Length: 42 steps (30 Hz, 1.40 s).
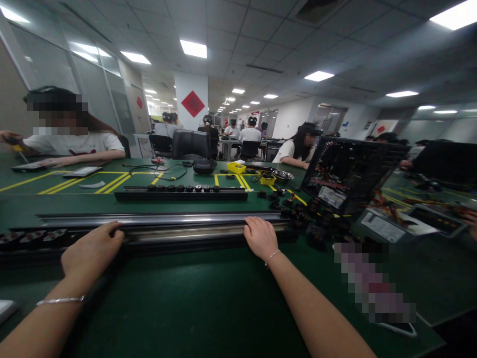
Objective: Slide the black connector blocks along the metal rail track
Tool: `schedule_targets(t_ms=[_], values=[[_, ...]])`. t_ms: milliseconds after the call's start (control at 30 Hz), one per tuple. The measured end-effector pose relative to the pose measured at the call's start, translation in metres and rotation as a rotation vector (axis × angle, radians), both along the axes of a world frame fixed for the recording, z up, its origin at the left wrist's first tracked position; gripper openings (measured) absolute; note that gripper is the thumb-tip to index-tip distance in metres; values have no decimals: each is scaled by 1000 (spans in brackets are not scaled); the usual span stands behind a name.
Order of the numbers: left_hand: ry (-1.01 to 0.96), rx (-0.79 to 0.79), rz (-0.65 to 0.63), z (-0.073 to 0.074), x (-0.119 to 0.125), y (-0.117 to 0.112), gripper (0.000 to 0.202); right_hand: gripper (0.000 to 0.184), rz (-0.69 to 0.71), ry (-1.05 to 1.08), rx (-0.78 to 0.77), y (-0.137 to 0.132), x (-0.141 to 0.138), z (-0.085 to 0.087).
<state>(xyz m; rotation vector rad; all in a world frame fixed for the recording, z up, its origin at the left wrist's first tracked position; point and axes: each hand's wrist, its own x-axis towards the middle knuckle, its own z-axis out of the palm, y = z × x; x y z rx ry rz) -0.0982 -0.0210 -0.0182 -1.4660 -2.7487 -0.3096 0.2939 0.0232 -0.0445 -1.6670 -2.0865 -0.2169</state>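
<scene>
Two long black rails with shiny silver channels lie crosswise in front of me, the far rail just beyond the near rail. My left hand curls over the near rail left of its middle, thumb side toward the channel. Toward the right end, my right hand has its fingers bent over the rails. Its fingertips are partly hidden, and which rail they press on most is hard to see. At the left end of the near rail sits a row of small black-and-silver parts.
Beyond lies another black rail carrying a row of small round parts. Loose black parts pile up at right, near an open computer case and a power supply. A yellow tray stands farther back. Co-workers sit around.
</scene>
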Motion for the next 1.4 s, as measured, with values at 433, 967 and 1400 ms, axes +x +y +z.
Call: schedule_targets(t_ms=[433, 967, 1400], values=[[1, -11, -13, 0, 3, 2, 55, 38, 3, -15, 17, 0, 0, 1], [-11, 18, -35, 0, 11, 0, 55, 39, -3, -18, -7, -1, -1, 2], [-26, 32, -70, 3, 20, -2, 52, 39, 2, -25, -3, 0, 0, 2]])
